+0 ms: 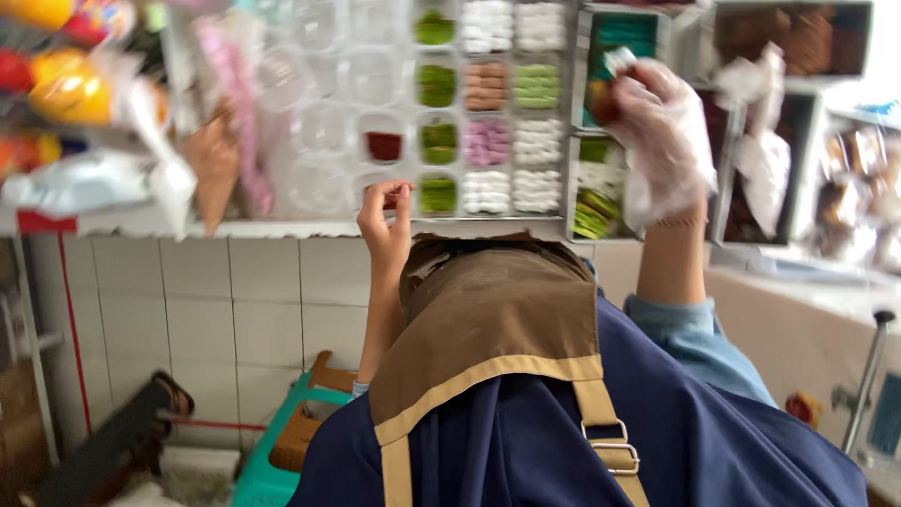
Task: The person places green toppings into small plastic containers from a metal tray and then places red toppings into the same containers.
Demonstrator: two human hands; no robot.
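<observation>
My left hand [383, 225] is bare and raised to the counter edge, its fingertips pinched on a small clear cup [389, 195] with dark red filling. My right hand [662, 131] wears a loose clear plastic glove and holds a reddish-brown sweet [603, 101] up in front of a tray of green pieces [601, 202]. Between the hands stand rows of clear cups [488, 131] with green, white, pink and brown sweets. My brown apron [488, 319] and dark blue top fill the lower middle of the view.
Dark trays of brown sweets [788, 38] stand at the right, with bagged goods beyond. Colourful packets and bright round things [66, 84] hang at the left. Below are a white tiled wall [235, 300], a teal plastic crate [272, 460] and a metal pole [868, 376].
</observation>
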